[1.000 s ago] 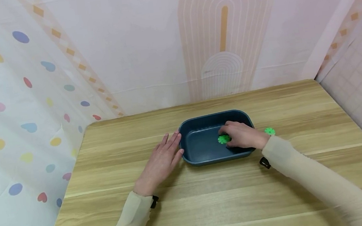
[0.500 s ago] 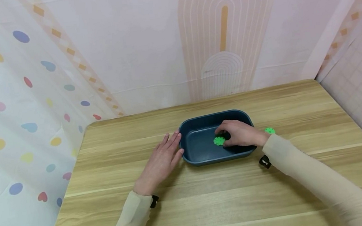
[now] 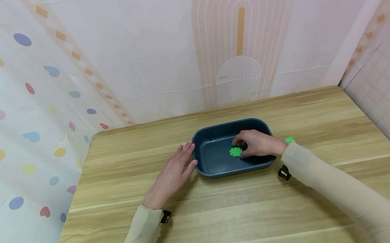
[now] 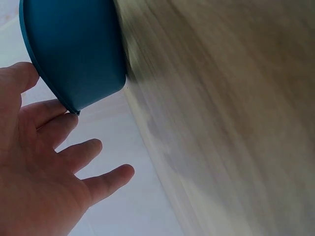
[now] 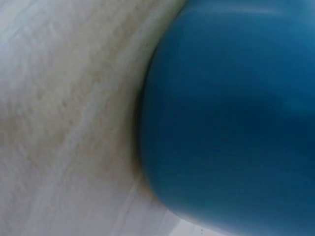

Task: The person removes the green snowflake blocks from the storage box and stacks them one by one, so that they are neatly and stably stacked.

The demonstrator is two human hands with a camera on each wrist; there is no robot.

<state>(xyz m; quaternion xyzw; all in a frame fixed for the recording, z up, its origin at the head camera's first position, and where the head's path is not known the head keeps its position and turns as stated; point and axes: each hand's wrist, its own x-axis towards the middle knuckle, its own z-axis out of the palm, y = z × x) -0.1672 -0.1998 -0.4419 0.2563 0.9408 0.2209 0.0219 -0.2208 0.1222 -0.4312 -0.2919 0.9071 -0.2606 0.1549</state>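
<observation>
In the head view a dark blue oblong tray (image 3: 217, 162) stands on the wooden table. A green plastic snowflake disc (image 3: 235, 151) lies flat inside it. My right hand (image 3: 259, 143) reaches in over the tray's right end, fingers bent and apart from the thumb, their tips right beside the disc. My left hand (image 3: 168, 175) has its fingers extended and spread, with fingertips at the tray's left rim. The left wrist view shows fingertips of this hand (image 4: 44, 152) against the tray's edge. In the right wrist view the blue tray wall (image 5: 231, 118) hides the fingers.
Another green snowflake disc (image 3: 289, 139) lies on the table right of the tray, partly behind the right wrist. The wooden table (image 3: 226, 213) extends around the tray. Patterned cloth (image 3: 160, 61) hangs behind the table's back edge.
The green disc in the tray has shifted slightly left, along with my right hand, and more of it now shows beside the fingers. My left hand stays at the rim.
</observation>
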